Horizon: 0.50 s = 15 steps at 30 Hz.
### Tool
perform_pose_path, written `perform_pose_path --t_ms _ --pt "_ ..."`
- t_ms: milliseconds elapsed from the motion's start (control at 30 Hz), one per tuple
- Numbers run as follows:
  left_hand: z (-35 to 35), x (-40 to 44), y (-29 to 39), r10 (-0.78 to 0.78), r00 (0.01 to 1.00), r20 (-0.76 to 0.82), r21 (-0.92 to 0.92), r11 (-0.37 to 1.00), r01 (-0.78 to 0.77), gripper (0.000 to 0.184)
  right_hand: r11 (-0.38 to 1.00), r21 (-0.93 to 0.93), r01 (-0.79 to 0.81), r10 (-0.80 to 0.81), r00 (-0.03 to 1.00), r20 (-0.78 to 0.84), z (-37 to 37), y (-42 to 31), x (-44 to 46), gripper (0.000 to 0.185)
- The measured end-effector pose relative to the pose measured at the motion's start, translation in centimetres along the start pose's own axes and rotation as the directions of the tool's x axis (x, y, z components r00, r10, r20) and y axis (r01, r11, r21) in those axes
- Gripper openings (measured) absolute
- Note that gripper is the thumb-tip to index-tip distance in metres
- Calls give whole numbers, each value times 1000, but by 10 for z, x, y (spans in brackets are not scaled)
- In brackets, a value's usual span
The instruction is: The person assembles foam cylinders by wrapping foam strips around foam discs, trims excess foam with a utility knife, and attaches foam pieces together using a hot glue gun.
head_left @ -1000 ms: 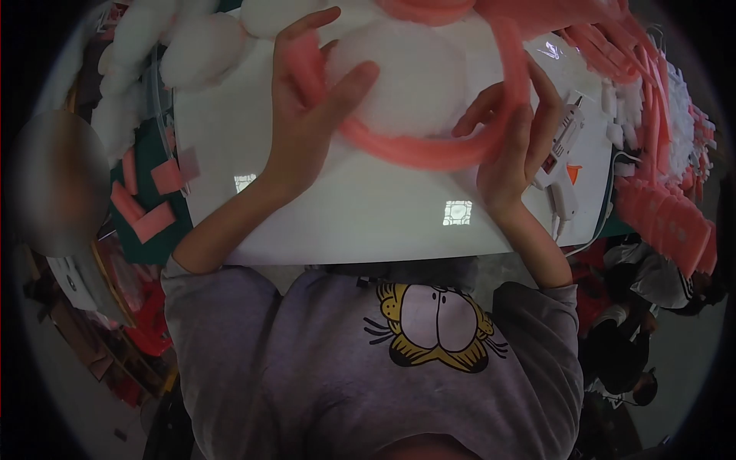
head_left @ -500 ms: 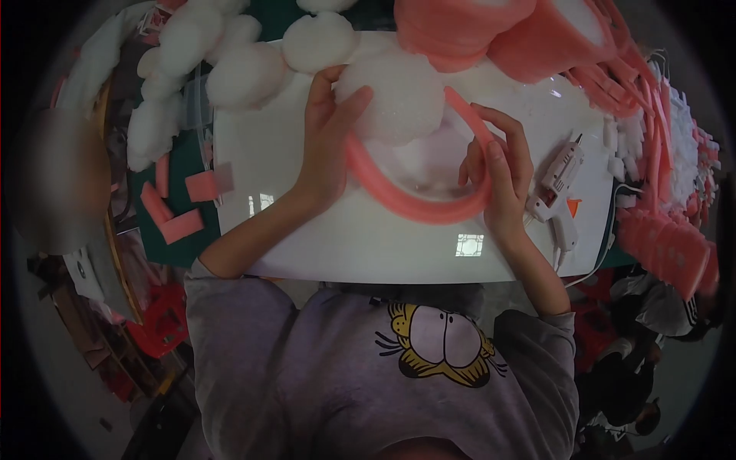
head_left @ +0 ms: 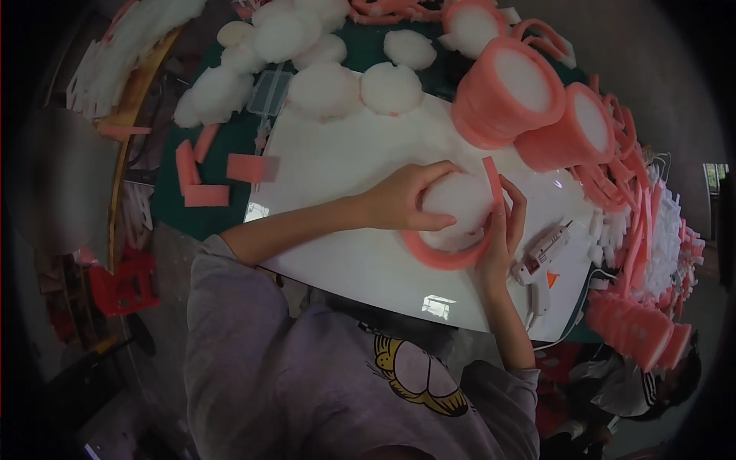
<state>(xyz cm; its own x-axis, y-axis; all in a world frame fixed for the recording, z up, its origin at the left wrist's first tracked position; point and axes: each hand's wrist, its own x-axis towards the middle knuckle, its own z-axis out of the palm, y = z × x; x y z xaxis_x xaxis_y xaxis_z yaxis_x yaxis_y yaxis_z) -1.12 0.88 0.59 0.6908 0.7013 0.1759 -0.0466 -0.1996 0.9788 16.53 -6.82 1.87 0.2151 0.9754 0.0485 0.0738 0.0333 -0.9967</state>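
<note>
My left hand [head_left: 406,198] is closed on a round white foam piece [head_left: 460,203], thumb on the near side and fingers over the far side. A pink foam strip [head_left: 441,257] curves around the near and right sides of that piece. My right hand [head_left: 502,234] grips the strip on the right, fingers along its outside; one end of the strip sticks up above the fingers. Part of the strip is hidden behind my left hand and the white piece. A glue gun [head_left: 543,254] lies on the white table [head_left: 337,172] to the right of my right hand.
Pink foam tubs [head_left: 491,115] with white tops stand at the back right. Several rounded white foam pieces [head_left: 322,92] lie at the back left, with pink foam blocks [head_left: 207,195] at left. Pink strips and white scraps are heaped at right. The glue gun's cord [head_left: 571,330] trails off the table.
The view has turned and shifted. My left hand and the white piece have come inside the strip's curve, and the strip now lies closer around it. My right hand still holds the strip.
</note>
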Motion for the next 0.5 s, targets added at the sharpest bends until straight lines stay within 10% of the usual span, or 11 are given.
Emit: perform_pose_path --t_ms 167,233,367,500 --pt "-11 0 11 20 995 -94 5 1000 -20 57 990 135 49 -49 999 0 1 5 -5 36" --pt "-16 4 17 23 847 -531 -206 966 -155 55 985 138 106 -108 994 3 2 4 -6 36" --pt "-61 18 37 178 621 -763 -17 955 -295 48 983 159 87 -89 996 4 7 0 -8 37" --pt "-124 21 39 182 566 -804 207 978 -19 54 989 123 80 -97 986 135 9 1 -12 38"
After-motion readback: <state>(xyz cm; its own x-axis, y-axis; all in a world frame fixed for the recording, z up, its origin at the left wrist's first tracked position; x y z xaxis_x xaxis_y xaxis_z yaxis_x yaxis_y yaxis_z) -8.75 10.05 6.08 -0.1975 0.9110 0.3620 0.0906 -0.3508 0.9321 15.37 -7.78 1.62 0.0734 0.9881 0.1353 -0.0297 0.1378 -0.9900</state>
